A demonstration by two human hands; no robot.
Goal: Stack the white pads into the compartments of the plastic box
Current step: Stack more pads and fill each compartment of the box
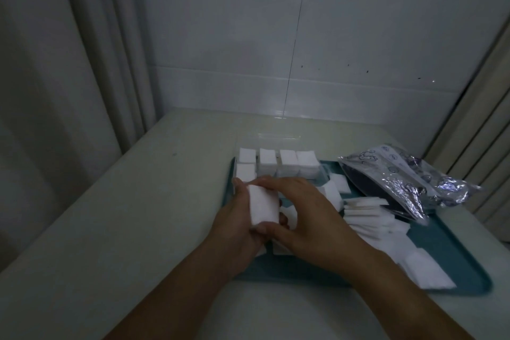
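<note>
A thick stack of white pads (pixel 262 205) sits upright between both hands, just in front of the clear plastic box (pixel 278 138). My left hand (pixel 237 221) grips the stack from the left and below. My right hand (pixel 300 210) holds it from the right, fingers curled over its top edge. The box's back compartments hold stacks of white pads (pixel 277 163); its front part is hidden behind my hands. More loose white pads (pixel 367 215) lie in a heap on the teal tray (pixel 455 243) to the right.
A silver foil bag (pixel 408 176) lies on the tray's far right corner. The tray rests on a pale table (pixel 124 215) against a tiled wall. A curtain (pixel 69 63) hangs on the left, another on the right.
</note>
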